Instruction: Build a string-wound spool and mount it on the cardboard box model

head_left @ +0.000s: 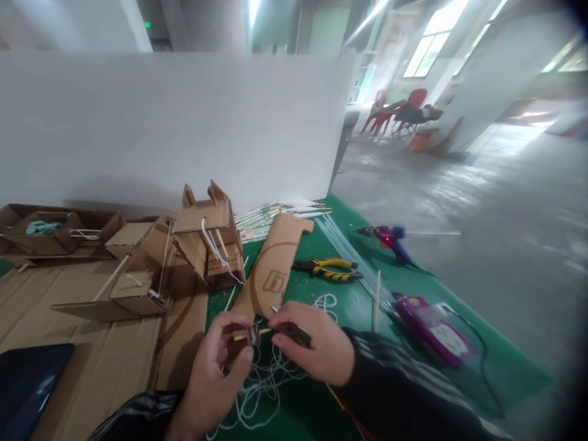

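Note:
My left hand [220, 361] grips a small cardboard spool [253, 335] with a thin wooden stick running through it. Close by on the right, my right hand [312, 343] has its fingers curled round a dark tool with a pointed metal tip [274, 309]; its thumb and index finger are beside the stick's right end. White string [271, 392] lies in loose loops under both hands. Just beyond them, a flat cardboard piece [275, 263] with a printed mark rests on the green table [344, 306].
Cardboard constructions [206, 245] stand at the left and centre. Yellow-black pliers [328, 268], a glue gun [386, 239], clear glue sticks [349, 257] and a purple box [434, 331] with a cable lie right. A dark tablet-like object [32, 386] is at lower left. A white panel [174, 122] rises behind.

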Demonstrator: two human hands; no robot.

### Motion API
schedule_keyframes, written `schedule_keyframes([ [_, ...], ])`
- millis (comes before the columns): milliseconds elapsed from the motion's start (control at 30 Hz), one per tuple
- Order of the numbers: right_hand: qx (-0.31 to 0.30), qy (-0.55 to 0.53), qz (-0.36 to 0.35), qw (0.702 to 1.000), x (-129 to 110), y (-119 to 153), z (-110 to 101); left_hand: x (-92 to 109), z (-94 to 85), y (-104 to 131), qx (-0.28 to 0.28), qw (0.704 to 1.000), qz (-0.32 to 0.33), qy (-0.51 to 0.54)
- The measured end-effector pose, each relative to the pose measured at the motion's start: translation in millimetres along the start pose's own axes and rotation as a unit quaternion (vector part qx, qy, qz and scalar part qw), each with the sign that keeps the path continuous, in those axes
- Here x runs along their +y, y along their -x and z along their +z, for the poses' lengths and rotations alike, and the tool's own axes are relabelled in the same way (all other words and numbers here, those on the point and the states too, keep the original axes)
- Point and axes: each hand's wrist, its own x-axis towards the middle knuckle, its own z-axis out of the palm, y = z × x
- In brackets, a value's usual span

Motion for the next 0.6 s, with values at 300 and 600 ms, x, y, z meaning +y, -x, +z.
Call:
schedule_keyframes([
  [300, 0.01, 0.036, 0.021, 0.999, 5.9, 5.1, 9.8, -4.6, -0.2, 1.4, -0.006, 1.0, -0.005, -0.005],
  [600, 0.04, 0.045, 0.026, 0.998, 5.4, 3.7, 7.0, -8.8, -0.8, -3.3, 0.041, 0.998, 0.011, -0.041],
])
